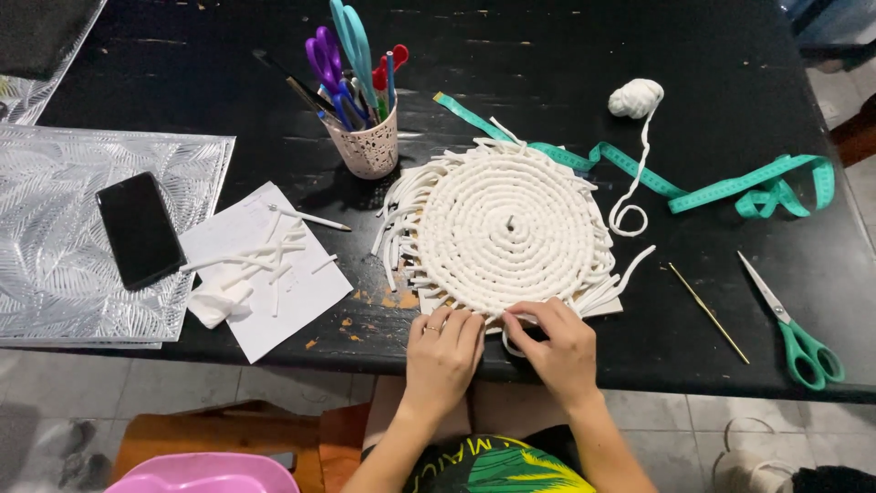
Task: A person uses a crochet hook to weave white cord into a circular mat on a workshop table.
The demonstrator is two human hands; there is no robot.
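Note:
A round white mat of coiled cord (505, 224) lies on the black table (566, 55), with loose cord ends fringing its rim. My left hand (443, 351) rests flat on the mat's near edge, a ring on one finger. My right hand (558, 342) pinches a loop of white cord at that same edge, right beside the left hand. A strand runs from the mat's right side up to a small ball of white cord (636, 97).
A cup of scissors and pens (365, 137) stands left of the mat. A teal measuring tape (730, 187), a thin gold hook (709, 312) and green-handled scissors (794, 329) lie right. Paper with cord scraps (265, 265), a black phone (140, 230) and a silver placemat (55, 274) lie left.

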